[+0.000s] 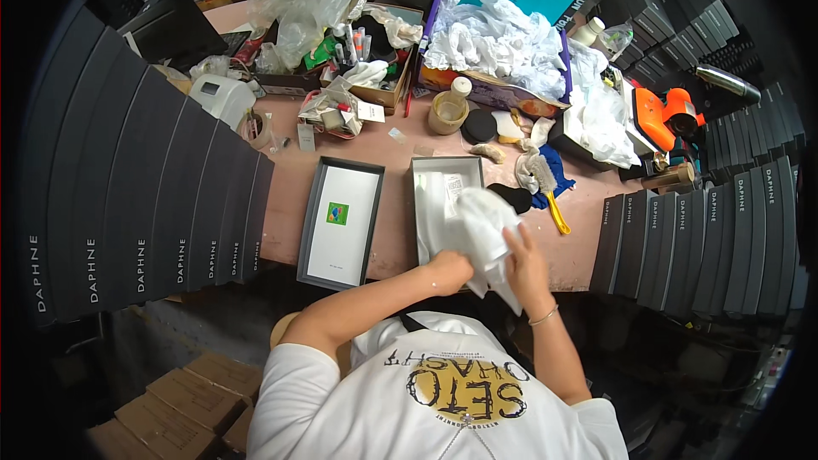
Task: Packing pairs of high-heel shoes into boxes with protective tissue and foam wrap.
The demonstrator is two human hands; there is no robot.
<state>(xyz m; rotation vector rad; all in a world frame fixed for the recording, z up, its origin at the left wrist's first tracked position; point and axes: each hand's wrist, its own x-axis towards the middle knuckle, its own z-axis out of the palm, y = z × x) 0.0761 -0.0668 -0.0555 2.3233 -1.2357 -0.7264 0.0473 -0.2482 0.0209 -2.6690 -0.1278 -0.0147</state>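
Note:
A bundle of white tissue paper (479,223), slightly smeared by motion, is held over the front of an open grey shoebox (483,172). My left hand (450,273) is closed at the bundle's lower left side. On its right side, my right hand (528,271) grips the paper with bent fingers. What the paper wraps, if anything, is hidden. More white paper (433,196) lies inside the box. Left of it rests a dark-rimmed box lid (371,204), its white inside facing up with a green square sticker (337,213).
Dark shoeboxes (162,162) stand in a row at left, others (694,234) at right. Behind the work area are a jar (447,112), a carton of crumpled white paper (498,43) and an orange tool (652,119). A yellow-handled brush (558,215) lies right of the shoebox.

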